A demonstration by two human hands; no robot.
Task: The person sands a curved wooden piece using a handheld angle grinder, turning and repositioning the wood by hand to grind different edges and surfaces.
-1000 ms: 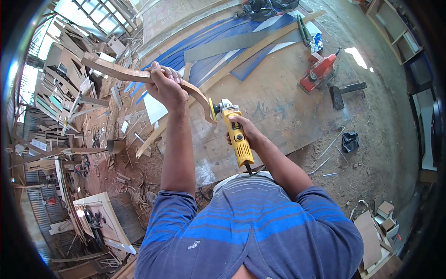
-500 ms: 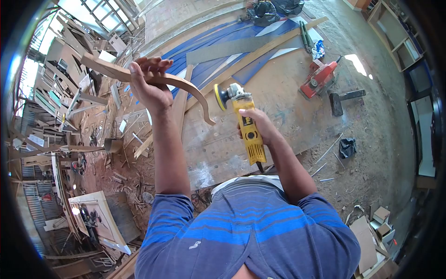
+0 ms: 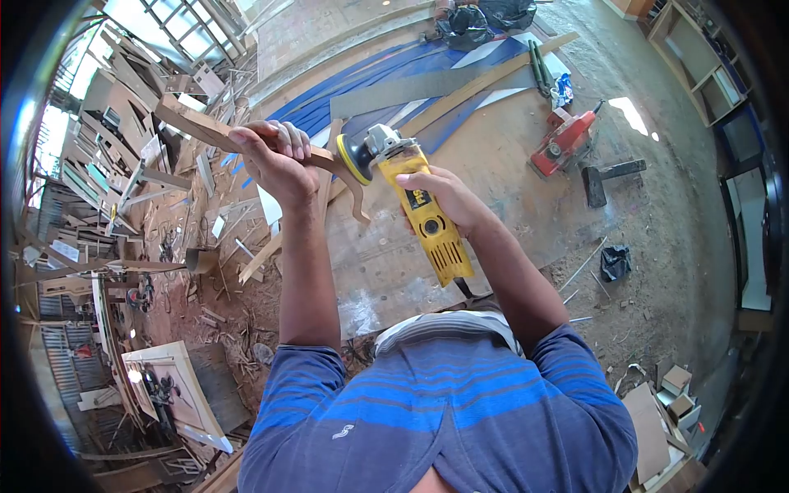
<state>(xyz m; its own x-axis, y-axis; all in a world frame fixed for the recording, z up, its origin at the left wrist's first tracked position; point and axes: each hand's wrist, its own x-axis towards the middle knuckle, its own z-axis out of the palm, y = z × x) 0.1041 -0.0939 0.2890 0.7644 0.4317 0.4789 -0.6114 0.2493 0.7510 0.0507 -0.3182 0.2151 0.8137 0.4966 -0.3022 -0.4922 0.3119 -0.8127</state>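
A curved wooden furniture leg (image 3: 193, 125) is raised over the left part of the worktable, with my left hand (image 3: 279, 160) closed around its middle. My right hand (image 3: 444, 195) grips the body of a yellow angle grinder (image 3: 427, 222). The grinder's round yellow-edged sanding disc (image 3: 355, 159) is up against the curved end of the leg, just right of my left fingers; whether it presses on the wood I cannot tell. The grinder's cord drops from its rear end near my waist.
On the wooden worktable (image 3: 501, 197) lie a red power planer (image 3: 563, 141), a hammer (image 3: 604, 181), a long wooden strip (image 3: 485, 78) and blue sheeting (image 3: 370, 86). Black plastic bags (image 3: 467, 26) sit at the far edge. Wood scraps (image 3: 123, 156) are heaped at the left.
The angle grinder has moved left and tilted, bringing its disc from apart to up against the wooden leg. My left fingers have curled further around the leg, which has shifted slightly.
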